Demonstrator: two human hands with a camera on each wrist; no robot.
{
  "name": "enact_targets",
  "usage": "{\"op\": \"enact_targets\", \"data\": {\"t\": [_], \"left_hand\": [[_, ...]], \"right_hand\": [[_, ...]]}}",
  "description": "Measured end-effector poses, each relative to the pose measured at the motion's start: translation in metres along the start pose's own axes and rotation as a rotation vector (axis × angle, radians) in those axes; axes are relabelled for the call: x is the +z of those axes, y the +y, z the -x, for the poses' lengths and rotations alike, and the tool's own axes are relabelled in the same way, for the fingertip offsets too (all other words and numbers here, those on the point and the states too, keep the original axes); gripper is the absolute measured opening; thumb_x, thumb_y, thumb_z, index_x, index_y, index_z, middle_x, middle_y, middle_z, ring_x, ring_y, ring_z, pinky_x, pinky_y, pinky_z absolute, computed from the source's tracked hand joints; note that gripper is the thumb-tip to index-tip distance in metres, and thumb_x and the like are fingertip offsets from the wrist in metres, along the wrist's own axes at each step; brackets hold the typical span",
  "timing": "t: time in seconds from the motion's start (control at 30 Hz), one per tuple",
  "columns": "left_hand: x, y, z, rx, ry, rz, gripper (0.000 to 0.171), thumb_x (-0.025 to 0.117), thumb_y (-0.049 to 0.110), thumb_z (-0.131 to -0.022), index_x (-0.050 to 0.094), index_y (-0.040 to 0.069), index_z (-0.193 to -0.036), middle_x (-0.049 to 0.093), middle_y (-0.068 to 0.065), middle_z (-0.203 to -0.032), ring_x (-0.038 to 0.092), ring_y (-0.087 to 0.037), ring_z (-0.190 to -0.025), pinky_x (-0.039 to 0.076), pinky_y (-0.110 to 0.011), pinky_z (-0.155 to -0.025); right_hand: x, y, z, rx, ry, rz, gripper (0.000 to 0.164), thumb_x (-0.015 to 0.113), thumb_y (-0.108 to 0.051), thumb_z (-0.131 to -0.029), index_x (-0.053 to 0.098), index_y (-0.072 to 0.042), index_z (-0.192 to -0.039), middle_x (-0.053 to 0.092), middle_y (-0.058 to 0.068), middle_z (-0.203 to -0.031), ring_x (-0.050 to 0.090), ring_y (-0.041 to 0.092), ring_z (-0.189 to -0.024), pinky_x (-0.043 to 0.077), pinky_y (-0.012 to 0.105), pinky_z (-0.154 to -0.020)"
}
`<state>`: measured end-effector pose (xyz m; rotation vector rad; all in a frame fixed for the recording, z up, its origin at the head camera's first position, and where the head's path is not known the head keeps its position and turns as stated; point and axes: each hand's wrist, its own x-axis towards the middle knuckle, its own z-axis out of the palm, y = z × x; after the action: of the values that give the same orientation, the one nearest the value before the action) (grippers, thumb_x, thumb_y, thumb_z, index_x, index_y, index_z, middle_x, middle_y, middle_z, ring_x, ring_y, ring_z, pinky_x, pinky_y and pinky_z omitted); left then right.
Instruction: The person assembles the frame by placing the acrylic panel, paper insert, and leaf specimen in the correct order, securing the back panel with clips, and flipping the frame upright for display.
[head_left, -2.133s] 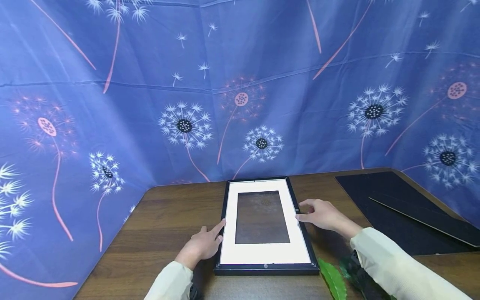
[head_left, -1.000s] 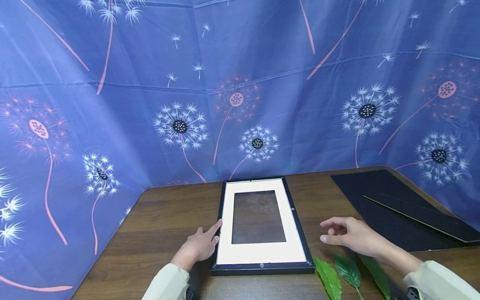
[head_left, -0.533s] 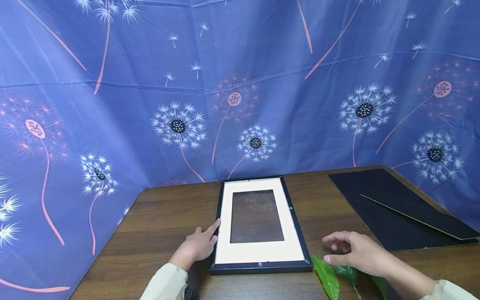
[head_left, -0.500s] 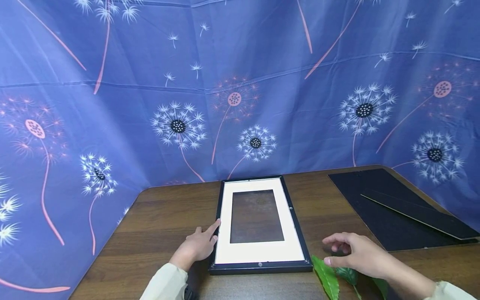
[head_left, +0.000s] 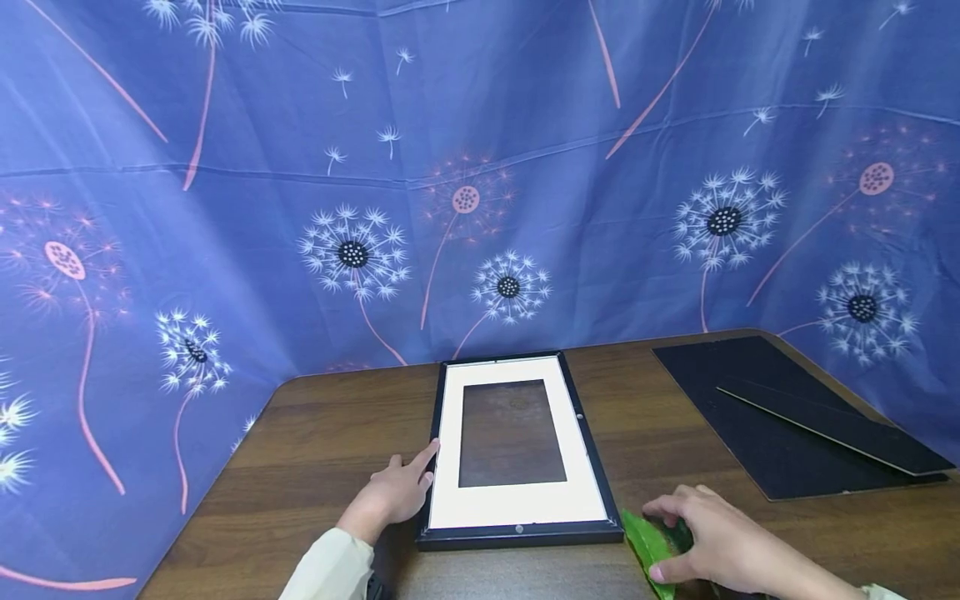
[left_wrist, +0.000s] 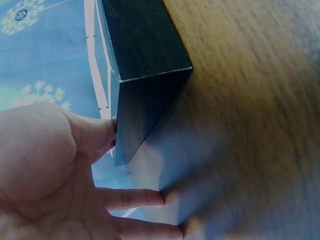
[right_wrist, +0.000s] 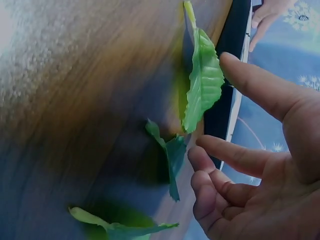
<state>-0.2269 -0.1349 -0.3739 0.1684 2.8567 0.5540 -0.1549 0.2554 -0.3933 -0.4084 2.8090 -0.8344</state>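
A black picture frame [head_left: 519, 534] with a white mat [head_left: 517, 505] around a see-through window lies flat mid-table. My left hand [head_left: 393, 497] rests at its left side, index finger extended to the edge; in the left wrist view the thumb touches the frame's black side [left_wrist: 145, 107] and other fingertips reach the tabletop. To the frame's right, my right hand [head_left: 712, 537] hovers over green leaves, fingers bent loosely. Its thumb tip is right at a bright green leaf [right_wrist: 205, 80]. Two darker leaves, one mid-green [right_wrist: 175, 155] and one lower [right_wrist: 142, 230], lie beside it, partly hidden in the head view.
At the table's right side lies a large black board [head_left: 697, 375], with a second black board [head_left: 832, 425] tilted on top of it. A blue dandelion-print cloth [head_left: 480, 108] hangs behind the brown wooden table [head_left: 322, 433].
My right hand has left the frame's right edge, moved right and then down over the leaves. The left hand stays at the frame's left edge. The head view has shifted slightly.
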Motion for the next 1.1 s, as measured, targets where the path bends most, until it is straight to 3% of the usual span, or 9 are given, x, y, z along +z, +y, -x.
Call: {"op": "enact_targets", "data": {"t": [0.23, 0.33, 0.53, 0.7, 0.9, 1.1], "left_hand": [[0.0, 0.001, 0.0, -0.006, -0.009, -0.001, 0.051, 0.049, 0.022, -0.107, 0.039, 0.016, -0.157, 0.036, -0.045, -0.146, 0.039, -0.072, -0.123, 0.036, -0.08, -0.094], [-0.001, 0.0, 0.001, -0.008, -0.011, 0.001, 0.051, 0.05, 0.022, -0.107, 0.039, 0.016, -0.157, 0.036, -0.045, -0.146, 0.04, -0.072, -0.123, 0.036, -0.08, -0.094], [0.0, -0.001, 0.001, 0.002, -0.006, -0.006, 0.051, 0.049, 0.022, -0.107, 0.04, 0.016, -0.157, 0.036, -0.045, -0.145, 0.039, -0.073, -0.123, 0.037, -0.08, -0.094], [0.001, 0.0, -0.001, 0.004, -0.002, -0.011, 0.051, 0.049, 0.022, -0.107, 0.04, 0.017, -0.157, 0.036, -0.045, -0.145, 0.039, -0.073, -0.123, 0.037, -0.08, -0.094], [0.001, 0.0, 0.0, -0.005, 0.001, -0.011, 0.051, 0.048, 0.022, -0.107, 0.039, 0.016, -0.157, 0.036, -0.045, -0.146, 0.039, -0.073, -0.123, 0.037, -0.08, -0.093], [0.001, 0.0, -0.001, 0.005, 0.012, -0.021, 0.05, 0.049, 0.021, -0.107, 0.04, 0.016, -0.156, 0.037, -0.045, -0.144, 0.04, -0.074, -0.121, 0.038, -0.08, -0.093]], "right_hand": [[0.007, -0.006, 0.0, 0.079, 0.01, 0.066, 0.075, 0.098, -0.031, -0.061, 0.067, -0.006, -0.125, 0.056, -0.002, -0.099, 0.047, 0.021, -0.093, 0.048, 0.043, -0.076], [0.009, -0.005, 0.001, 0.079, 0.009, 0.078, 0.072, 0.098, -0.029, -0.06, 0.068, -0.007, -0.122, 0.057, 0.0, -0.102, 0.047, 0.023, -0.094, 0.05, 0.049, -0.077], [0.012, -0.005, 0.002, 0.069, 0.014, 0.084, 0.064, 0.098, -0.026, -0.059, 0.065, -0.01, -0.112, 0.057, 0.0, -0.097, 0.046, 0.023, -0.091, 0.048, 0.046, -0.076], [0.01, -0.009, 0.001, 0.135, 0.007, 0.04, 0.071, 0.098, -0.023, -0.06, 0.063, -0.008, -0.12, 0.06, 0.0, -0.102, 0.049, 0.024, -0.094, 0.05, 0.053, -0.08], [0.009, -0.009, 0.001, 0.226, -0.025, -0.055, 0.078, 0.095, -0.027, -0.069, 0.057, 0.001, -0.132, 0.055, 0.002, -0.094, 0.047, 0.023, -0.088, 0.048, 0.046, -0.073], [0.013, -0.007, 0.002, 0.19, -0.022, -0.02, 0.079, 0.096, -0.026, -0.067, 0.057, 0.001, -0.13, 0.052, -0.001, -0.085, 0.044, 0.022, -0.08, 0.043, 0.041, -0.07]]}}
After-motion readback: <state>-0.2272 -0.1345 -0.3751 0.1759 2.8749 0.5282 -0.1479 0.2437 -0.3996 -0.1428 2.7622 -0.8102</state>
